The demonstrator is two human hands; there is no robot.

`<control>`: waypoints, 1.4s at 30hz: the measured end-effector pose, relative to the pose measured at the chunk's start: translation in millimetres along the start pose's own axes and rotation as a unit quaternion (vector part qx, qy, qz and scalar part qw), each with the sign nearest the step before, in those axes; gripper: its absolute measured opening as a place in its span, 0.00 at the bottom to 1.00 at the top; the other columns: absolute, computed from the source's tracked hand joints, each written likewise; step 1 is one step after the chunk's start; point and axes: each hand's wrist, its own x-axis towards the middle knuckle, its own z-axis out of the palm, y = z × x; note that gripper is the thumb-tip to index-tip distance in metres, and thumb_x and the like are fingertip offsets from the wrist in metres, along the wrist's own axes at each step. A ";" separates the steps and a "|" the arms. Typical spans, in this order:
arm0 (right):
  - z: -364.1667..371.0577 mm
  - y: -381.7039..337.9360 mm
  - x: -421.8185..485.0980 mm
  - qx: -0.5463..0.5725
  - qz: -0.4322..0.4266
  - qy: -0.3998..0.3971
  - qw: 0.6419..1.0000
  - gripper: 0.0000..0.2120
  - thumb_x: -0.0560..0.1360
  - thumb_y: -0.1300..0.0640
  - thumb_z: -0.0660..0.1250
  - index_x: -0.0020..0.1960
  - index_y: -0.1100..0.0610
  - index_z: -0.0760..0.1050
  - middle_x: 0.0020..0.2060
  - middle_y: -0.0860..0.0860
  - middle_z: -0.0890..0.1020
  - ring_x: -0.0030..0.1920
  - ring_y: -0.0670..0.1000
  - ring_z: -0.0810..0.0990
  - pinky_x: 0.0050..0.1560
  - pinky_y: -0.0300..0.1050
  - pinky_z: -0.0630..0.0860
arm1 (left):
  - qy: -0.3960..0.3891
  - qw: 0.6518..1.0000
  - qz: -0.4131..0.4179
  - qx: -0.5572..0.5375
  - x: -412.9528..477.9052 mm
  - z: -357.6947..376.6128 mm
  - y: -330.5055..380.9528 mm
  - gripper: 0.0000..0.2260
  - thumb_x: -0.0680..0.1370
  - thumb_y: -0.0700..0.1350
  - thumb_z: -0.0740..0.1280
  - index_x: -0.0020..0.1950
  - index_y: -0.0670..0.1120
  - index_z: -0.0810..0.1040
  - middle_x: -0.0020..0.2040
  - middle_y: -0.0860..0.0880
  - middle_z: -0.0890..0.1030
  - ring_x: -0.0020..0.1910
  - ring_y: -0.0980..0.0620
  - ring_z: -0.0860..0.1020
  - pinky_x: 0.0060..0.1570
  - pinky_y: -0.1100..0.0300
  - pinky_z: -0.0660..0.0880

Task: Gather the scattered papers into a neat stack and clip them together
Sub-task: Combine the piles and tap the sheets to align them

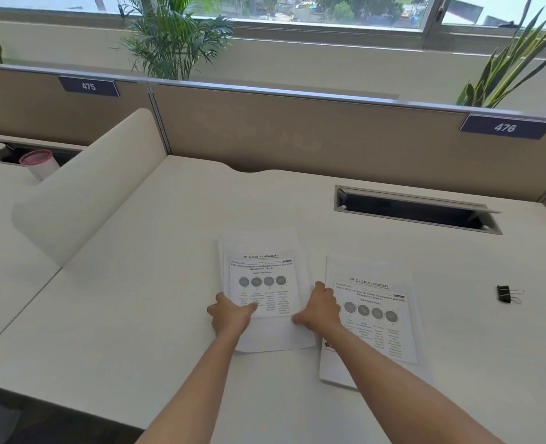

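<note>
Count: 2 paper piles on the bench point(137, 267), a left pile point(265, 248) and a right pile point(377, 347); sheets per pile can't be told. 1 black binder clip point(505, 294). 1 pink-rimmed cup point(39, 163). 2 number plates, 475 point(88, 86) and 476 point(505, 127). 3 plants behind the divider.

Light: bright, even daylight from the window point(297, 14) behind the counter point(137, 283).
Shadows: faint and soft.
Glare: pale counter looks washed out.
Blur: printed text soft, unreadable.
Distortion: wide-angle bending toward the edges.
</note>
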 end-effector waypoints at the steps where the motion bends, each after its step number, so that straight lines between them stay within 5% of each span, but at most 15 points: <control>1: -1.0 -1.8 0.5 0.005 0.007 -0.011 1.000 0.42 0.63 0.55 0.76 0.70 0.60 0.57 0.64 0.57 0.68 0.65 0.59 0.69 0.65 0.52 0.66 | 0.003 1.000 0.000 0.001 -0.6 0.3 -0.2 0.36 0.70 0.49 0.75 0.70 0.41 0.61 0.68 0.38 0.63 0.58 0.37 0.75 0.56 0.51 0.75; 6: 1.7 -10.0 0.3 0.012 -0.005 -0.037 0.999 0.34 0.64 0.59 0.73 0.65 0.58 0.61 0.59 0.54 0.72 0.62 0.57 0.74 0.63 0.51 0.66 | -0.005 1.000 0.008 -0.020 3.5 -2.3 -4.8 0.34 0.70 0.48 0.75 0.69 0.40 0.63 0.66 0.38 0.68 0.58 0.39 0.76 0.53 0.51 0.76; 10: 4.4 -9.9 -2.8 0.114 -0.043 0.028 0.992 0.32 0.67 0.57 0.70 0.67 0.56 0.59 0.46 0.51 0.75 0.50 0.57 0.77 0.53 0.49 0.71 | 0.001 0.999 0.013 -0.029 3.5 -5.9 -10.4 0.32 0.70 0.48 0.75 0.68 0.39 0.64 0.65 0.40 0.68 0.57 0.40 0.76 0.54 0.53 0.75; 14: 1.2 -5.5 -5.5 0.147 -0.051 0.082 0.984 0.22 0.75 0.50 0.63 0.67 0.53 0.65 0.56 0.56 0.79 0.56 0.60 0.78 0.50 0.47 0.72 | 0.013 1.000 0.022 -0.018 3.5 -4.2 -16.2 0.37 0.71 0.49 0.74 0.73 0.38 0.58 0.68 0.39 0.64 0.63 0.39 0.72 0.60 0.50 0.71; 19: 2.4 4.7 -5.9 0.119 -0.064 -0.038 0.990 0.22 0.77 0.56 0.60 0.70 0.55 0.62 0.64 0.58 0.75 0.61 0.60 0.75 0.57 0.49 0.72 | -0.016 0.997 0.038 0.062 1.6 6.6 -15.1 0.48 0.70 0.57 0.73 0.76 0.40 0.46 0.73 0.41 0.55 0.71 0.39 0.57 0.69 0.49 0.60; 22: -1.3 12.6 -7.8 0.186 -0.059 -0.051 0.980 0.26 0.79 0.58 0.59 0.75 0.54 0.57 0.72 0.54 0.68 0.69 0.57 0.69 0.68 0.48 0.66 | -0.026 0.995 0.031 0.090 5.0 7.0 -15.4 0.47 0.70 0.61 0.71 0.76 0.43 0.47 0.72 0.43 0.54 0.70 0.39 0.57 0.69 0.47 0.61; 24: -7.2 18.4 -8.8 0.245 -0.064 -0.047 0.966 0.25 0.79 0.59 0.60 0.74 0.52 0.60 0.70 0.53 0.71 0.65 0.55 0.72 0.69 0.51 0.68 | -0.020 0.996 0.026 0.083 9.5 3.7 -14.4 0.43 0.71 0.62 0.69 0.76 0.44 0.51 0.72 0.43 0.55 0.70 0.39 0.58 0.69 0.47 0.61; 28: -18.7 32.4 -15.3 0.339 -0.078 -0.056 0.936 0.25 0.79 0.57 0.62 0.74 0.52 0.61 0.66 0.47 0.72 0.60 0.51 0.75 0.59 0.45 0.74 | 0.014 0.995 0.044 -0.084 19.2 -8.6 -9.4 0.36 0.73 0.58 0.70 0.74 0.42 0.62 0.71 0.40 0.68 0.69 0.40 0.67 0.69 0.47 0.64; 32: -26.2 38.6 -26.7 0.435 -0.121 -0.088 0.888 0.19 0.78 0.59 0.64 0.68 0.51 0.69 0.58 0.48 0.81 0.52 0.46 0.82 0.46 0.35 0.77 | -0.034 0.956 0.102 -0.273 14.8 -28.1 10.6 0.27 0.69 0.59 0.73 0.62 0.46 0.74 0.58 0.46 0.82 0.57 0.44 0.80 0.58 0.45 0.76; 34: -29.1 36.9 -30.9 0.463 -0.139 -0.103 0.869 0.14 0.78 0.60 0.65 0.63 0.51 0.74 0.54 0.47 0.84 0.50 0.44 0.84 0.45 0.36 0.79 | -0.044 0.937 0.128 -0.322 9.7 -34.4 24.0 0.21 0.68 0.60 0.74 0.55 0.51 0.77 0.51 0.48 0.84 0.52 0.46 0.82 0.50 0.49 0.79; 38: -28.8 27.3 -33.2 0.407 -0.172 -0.118 0.889 0.12 0.77 0.58 0.67 0.59 0.57 0.78 0.53 0.49 0.84 0.50 0.42 0.83 0.47 0.36 0.79 | -0.073 0.914 0.189 -0.351 -3.5 -34.0 43.0 0.12 0.68 0.58 0.74 0.46 0.52 0.81 0.45 0.49 0.86 0.45 0.47 0.84 0.38 0.56 0.80; 42: -27.5 20.5 -27.7 0.412 -0.170 -0.074 0.892 0.14 0.77 0.55 0.67 0.60 0.58 0.78 0.55 0.51 0.84 0.54 0.47 0.82 0.53 0.39 0.79 | -0.056 0.884 0.234 -0.400 -13.3 -36.9 54.5 0.04 0.71 0.52 0.74 0.41 0.53 0.82 0.42 0.49 0.86 0.42 0.49 0.85 0.35 0.58 0.80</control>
